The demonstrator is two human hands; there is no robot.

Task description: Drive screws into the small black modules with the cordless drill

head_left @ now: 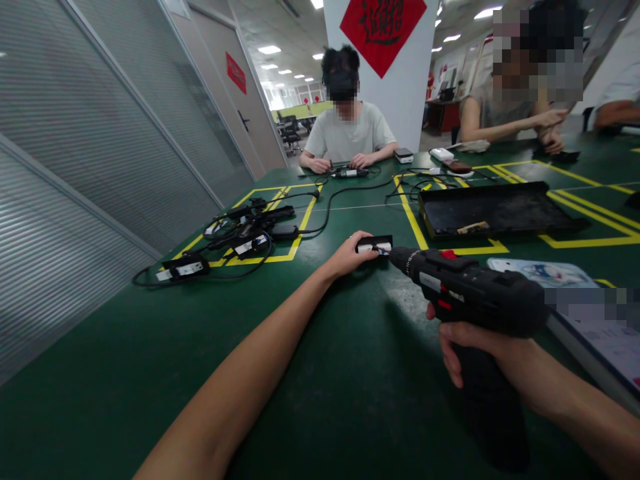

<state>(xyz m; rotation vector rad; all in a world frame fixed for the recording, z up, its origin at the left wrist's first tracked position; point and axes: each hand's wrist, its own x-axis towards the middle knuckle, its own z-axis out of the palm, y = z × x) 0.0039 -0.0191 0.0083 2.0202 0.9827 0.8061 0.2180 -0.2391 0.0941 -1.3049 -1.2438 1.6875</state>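
Observation:
With fingers wrapped round its left end, my left hand (351,255) holds a small black casing with a white inside (384,241) down on the green table (320,373). In my right hand (493,347) is a black cordless drill (465,283) with red accents, gripped by its handle. The drill points left, and its bit reaches the right part of the casing. Whether the tip sits in a screw is too small to tell.
Black adapters with cables (250,227) lie at the left. A black tray (500,207) with a small piece inside stands at the right. A phone (543,272) and a white-topped object (600,333) lie beside the drill. Two co-workers (350,130) sit across the table.

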